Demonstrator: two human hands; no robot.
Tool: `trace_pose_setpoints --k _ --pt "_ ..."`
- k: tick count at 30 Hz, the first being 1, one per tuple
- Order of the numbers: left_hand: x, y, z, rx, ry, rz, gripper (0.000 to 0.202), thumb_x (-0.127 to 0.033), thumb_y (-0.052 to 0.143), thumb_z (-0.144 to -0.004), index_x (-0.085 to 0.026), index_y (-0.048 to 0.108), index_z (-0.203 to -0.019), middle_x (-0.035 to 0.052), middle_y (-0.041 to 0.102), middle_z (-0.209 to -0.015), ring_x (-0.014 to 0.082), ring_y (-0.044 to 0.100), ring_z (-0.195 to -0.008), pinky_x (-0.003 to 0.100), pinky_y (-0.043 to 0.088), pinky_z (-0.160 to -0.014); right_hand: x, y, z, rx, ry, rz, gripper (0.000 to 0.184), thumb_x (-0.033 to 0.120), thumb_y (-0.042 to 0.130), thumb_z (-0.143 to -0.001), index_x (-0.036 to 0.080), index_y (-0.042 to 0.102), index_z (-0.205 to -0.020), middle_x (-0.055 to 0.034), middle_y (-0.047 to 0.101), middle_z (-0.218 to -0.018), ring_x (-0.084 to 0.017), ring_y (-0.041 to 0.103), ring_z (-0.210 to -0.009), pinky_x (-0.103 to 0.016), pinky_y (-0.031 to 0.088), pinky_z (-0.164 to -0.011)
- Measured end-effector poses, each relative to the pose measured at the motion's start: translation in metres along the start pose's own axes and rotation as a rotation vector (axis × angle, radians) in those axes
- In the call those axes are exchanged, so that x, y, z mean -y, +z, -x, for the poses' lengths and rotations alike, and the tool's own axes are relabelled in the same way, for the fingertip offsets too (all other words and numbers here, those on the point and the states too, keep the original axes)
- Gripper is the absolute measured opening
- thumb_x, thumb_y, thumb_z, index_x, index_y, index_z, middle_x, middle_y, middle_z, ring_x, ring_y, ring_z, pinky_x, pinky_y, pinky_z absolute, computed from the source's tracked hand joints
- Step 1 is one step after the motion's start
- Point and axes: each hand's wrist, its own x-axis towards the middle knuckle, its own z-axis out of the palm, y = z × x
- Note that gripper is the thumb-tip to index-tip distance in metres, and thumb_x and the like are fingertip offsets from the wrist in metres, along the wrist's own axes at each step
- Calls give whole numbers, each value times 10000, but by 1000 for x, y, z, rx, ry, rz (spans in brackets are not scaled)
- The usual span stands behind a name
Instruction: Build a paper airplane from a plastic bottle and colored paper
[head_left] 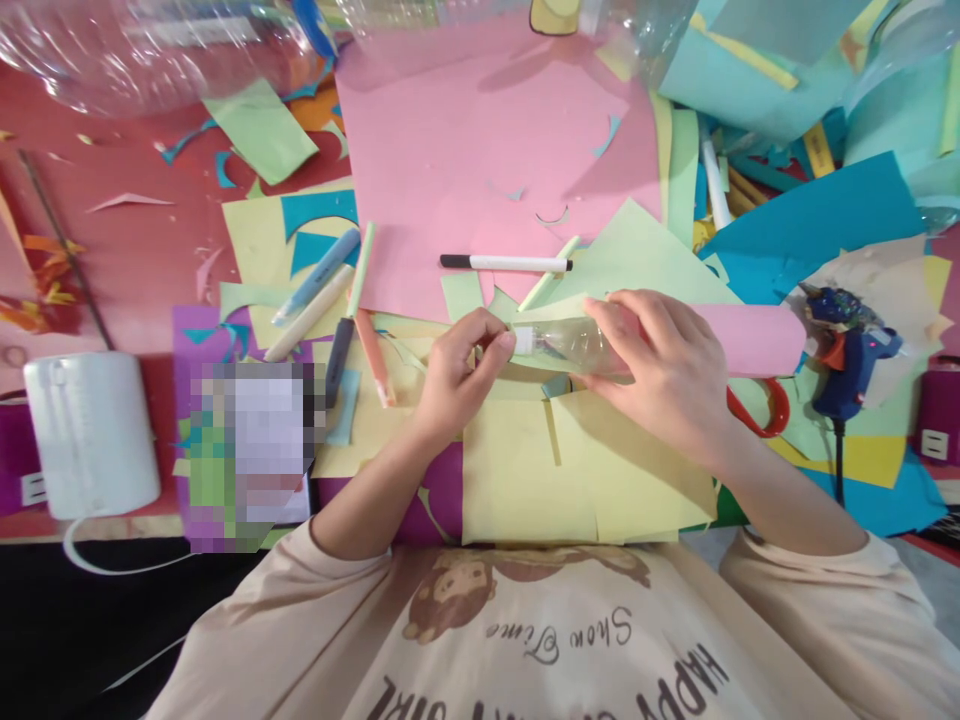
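A clear plastic bottle (574, 347) lies on its side in front of me, its narrow white end pointing left. Pink paper (754, 338) is wrapped around its wider body on the right. My right hand (660, 370) grips the bottle from above where the clear part meets the pink paper. At the white end, the thumb and fingers of my left hand (469, 370) are pinched together against the neck. Whether they hold anything else there is hidden. Under both hands are pale yellow sheets (592, 470).
A blue glue gun (851, 365) stands at the right, near red-handled scissors (776, 405). Beyond the bottle lies a black-and-white marker (506, 263) on pink paper (480, 140). Several pens and paper scraps lie left, with a white box-like device (94, 435). Large clear bottles (172, 50) line the back.
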Motion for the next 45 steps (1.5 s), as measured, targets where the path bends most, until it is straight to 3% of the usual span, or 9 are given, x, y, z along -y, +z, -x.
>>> trace_pose_setpoints --k 5,10,20,31,40,45 --pt "-1 0 -1 29 -65 -16 324 -406 505 -911 -208 425 -667 -34 388 -596 107 363 -537 264 331 -542 1 3 1 -10 -6 24 431 240 609 -845 156 535 -1261 -138 639 -1126 -281 605 -1045 -415 501 -898" --pt "0 -1 0 26 -4 -70 274 -311 489 -918 -209 423 -672 -36 391 -593 103 365 -530 252 326 -525 1 4 1 -19 -15 28 409 226 600 -848 141 549 -1245 -139 644 -1110 -271 607 -1035 -402 498 -899" --pt "1 1 3 9 59 -222 250 -269 451 -926 -209 407 -688 -30 424 -626 109 410 -575 241 343 -557 0 5 1 -15 -12 53 418 278 611 -855 136 553 -1244 -142 645 -1113 -264 607 -1029 -387 496 -890" --pt "2 0 2 22 108 -244 243 -283 413 -938 -219 407 -704 -7 497 -658 123 468 -597 247 387 -577 0 2 1 11 6 25 429 265 619 -844 167 537 -1254 -136 646 -1125 -275 612 -1033 -405 503 -881" --pt "2 0 2 6 177 -285 202 -170 421 -894 -220 377 -703 -22 462 -642 120 435 -582 249 346 -558 1 2 0 7 -10 42 400 279 606 -860 161 550 -1237 -131 650 -1109 -265 613 -1026 -389 502 -877" --pt "2 0 3 0 119 -178 230 -217 424 -909 -215 398 -680 -15 473 -638 116 446 -574 249 376 -566 0 -1 0 22 -3 37 412 283 624 -850 164 551 -1237 -133 647 -1127 -268 611 -1034 -393 501 -878"
